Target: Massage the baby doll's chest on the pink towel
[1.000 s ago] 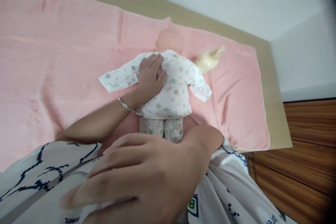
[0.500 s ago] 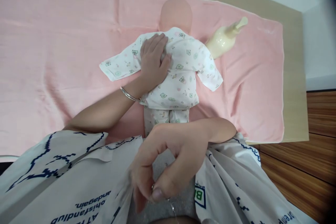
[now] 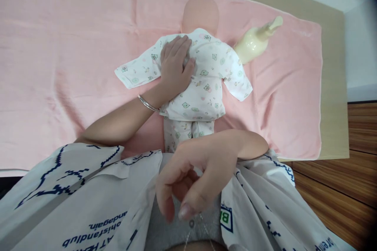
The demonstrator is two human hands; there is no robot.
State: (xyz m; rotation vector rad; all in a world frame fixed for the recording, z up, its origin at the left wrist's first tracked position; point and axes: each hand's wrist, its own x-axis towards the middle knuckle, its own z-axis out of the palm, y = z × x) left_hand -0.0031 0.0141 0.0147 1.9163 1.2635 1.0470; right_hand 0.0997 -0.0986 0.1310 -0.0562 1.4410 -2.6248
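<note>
A baby doll (image 3: 207,82) in a white printed shirt and trousers lies on a pink towel (image 3: 73,47), its bare head (image 3: 200,11) pointing away from me. My left hand (image 3: 175,66), with a silver bangle (image 3: 147,104) on the wrist, lies flat and open on the doll's upper body. My right hand (image 3: 197,172) hovers close to my chest with its fingers curled in. Its thumb tip sits just above a thin chain (image 3: 191,229) on my grey top. Nothing shows inside that hand.
A cream bottle (image 3: 255,41) lies on the towel right of the doll's head. The towel covers a tan tabletop (image 3: 335,86), whose right edge drops to a wooden floor (image 3: 338,188). My white printed shirt (image 3: 73,204) fills the bottom of the view.
My right hand went from spread flat on my chest to curled at the chain. The view dropped lower and closer. My left hand stayed on the doll.
</note>
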